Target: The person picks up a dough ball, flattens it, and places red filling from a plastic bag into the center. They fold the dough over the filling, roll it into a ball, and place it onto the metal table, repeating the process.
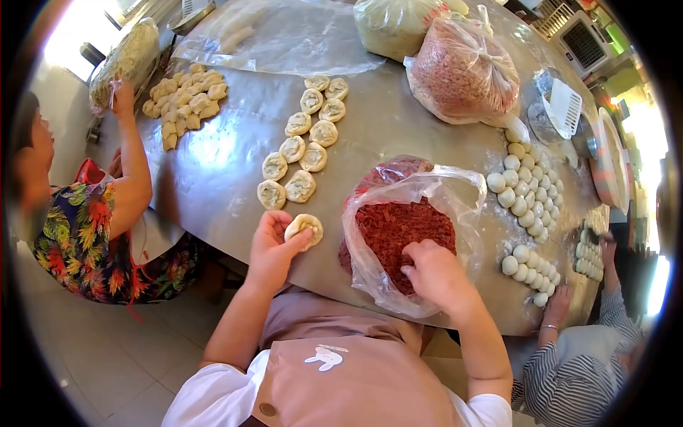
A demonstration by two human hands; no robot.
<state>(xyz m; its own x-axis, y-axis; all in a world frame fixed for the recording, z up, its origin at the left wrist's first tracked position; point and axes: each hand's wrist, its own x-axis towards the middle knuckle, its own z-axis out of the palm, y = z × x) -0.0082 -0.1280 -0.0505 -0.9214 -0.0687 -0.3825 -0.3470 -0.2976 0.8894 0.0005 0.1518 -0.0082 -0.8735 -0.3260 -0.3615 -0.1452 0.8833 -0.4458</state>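
Note:
My left hand holds a filled dough piece against the metal table, at the near end of a double row of shaped dough pieces. My right hand reaches into an open plastic bag of red minced filling, with its fingers in the filling. Whether the fingers grip any filling is hidden.
Rows of round dough balls lie at the right, with a striped-sleeved person's hands beside them. A person in a floral top sits at the left near a pile of dough pieces. Bags of filling stand at the back.

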